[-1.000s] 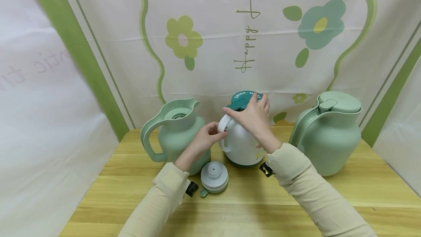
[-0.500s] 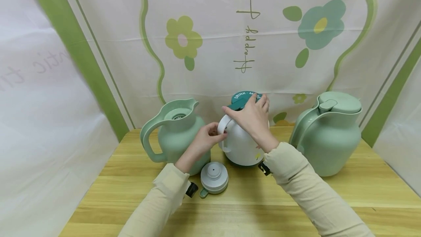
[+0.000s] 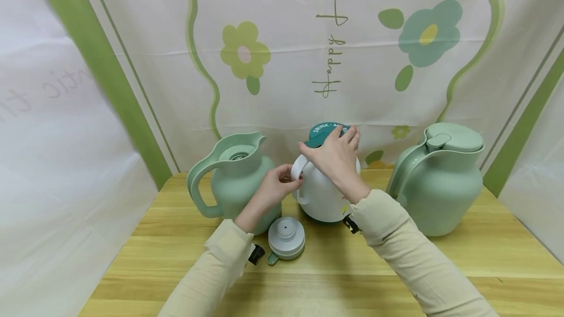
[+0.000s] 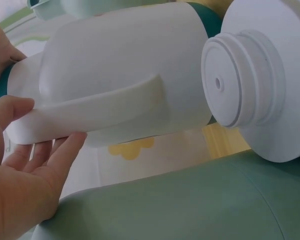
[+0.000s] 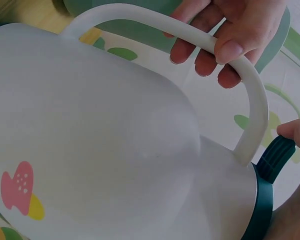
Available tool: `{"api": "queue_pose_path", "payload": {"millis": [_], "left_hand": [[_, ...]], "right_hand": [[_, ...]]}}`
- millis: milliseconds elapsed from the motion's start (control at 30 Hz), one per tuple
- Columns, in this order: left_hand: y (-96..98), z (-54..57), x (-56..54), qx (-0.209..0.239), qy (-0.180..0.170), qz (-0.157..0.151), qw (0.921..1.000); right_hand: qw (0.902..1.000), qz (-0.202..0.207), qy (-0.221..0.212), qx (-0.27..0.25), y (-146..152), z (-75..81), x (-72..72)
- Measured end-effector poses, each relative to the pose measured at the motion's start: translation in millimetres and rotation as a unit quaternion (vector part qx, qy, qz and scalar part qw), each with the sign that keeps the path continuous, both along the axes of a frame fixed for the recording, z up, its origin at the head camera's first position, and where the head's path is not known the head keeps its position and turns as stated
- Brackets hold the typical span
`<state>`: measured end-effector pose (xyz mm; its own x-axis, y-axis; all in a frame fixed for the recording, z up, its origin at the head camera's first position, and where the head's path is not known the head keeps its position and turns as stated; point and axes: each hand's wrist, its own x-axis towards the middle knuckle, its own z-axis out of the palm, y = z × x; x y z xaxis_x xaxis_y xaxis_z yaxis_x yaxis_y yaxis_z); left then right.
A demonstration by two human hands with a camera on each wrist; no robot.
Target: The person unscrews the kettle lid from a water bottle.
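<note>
White jug (image 3: 323, 194) stands mid-desk (image 3: 335, 278) between two green jugs — left hand (image 3: 273, 191) curls its grip round the white handle (image 5: 240, 80), right hand (image 3: 336, 158) clasps the dark teal lid (image 3: 321, 131); a loose grey lid (image 3: 286, 238) lies just in front.

The white jug (image 3: 323, 194) has a dark teal lid (image 3: 323, 131) with white lettering and a red-and-yellow mushroom print. Two pale green jugs (image 3: 238, 180) (image 3: 440, 180) flank it. The loose lid (image 3: 286, 238) is grey-white; the surface (image 3: 396, 278) is yellow wood-grain.
</note>
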<state>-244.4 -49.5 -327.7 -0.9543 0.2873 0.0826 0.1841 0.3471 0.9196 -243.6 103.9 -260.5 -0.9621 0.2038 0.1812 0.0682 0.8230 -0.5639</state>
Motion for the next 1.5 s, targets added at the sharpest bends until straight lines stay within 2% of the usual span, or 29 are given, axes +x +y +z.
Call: {"api": "queue_pose_path", "payload": {"millis": [433, 633, 967, 1233, 1500], "left_hand": [[-0.1, -0.1, -1.5, -0.011, 0.012, 0.010, 0.9998], [0.4, 2.1, -0.5, -0.020, 0.017, 0.009, 0.9996], [2.0, 2.6, -1.2, -0.009, 0.030, 0.002, 0.9995], [3.3, 1.5, -0.7, -0.024, 0.057, 0.022, 0.9978], [5.2, 0.9, 2.0, -0.041, 0.073, 0.024, 0.9962]], "right_hand": [[0.9996, 0.003, 0.021, 0.018, 0.6, -3.3, 0.0], [0.9997, 0.006, 0.014, 0.019, -2.2, -1.2, -1.5], [0.9989, -0.005, 0.022, 0.041, -6.9, -2.0, -0.8], [0.9978, -0.007, 0.038, 0.055, -5.3, -3.0, -1.5], [0.9977, -0.016, 0.034, 0.056, -8.1, -3.0, -4.8]]}}
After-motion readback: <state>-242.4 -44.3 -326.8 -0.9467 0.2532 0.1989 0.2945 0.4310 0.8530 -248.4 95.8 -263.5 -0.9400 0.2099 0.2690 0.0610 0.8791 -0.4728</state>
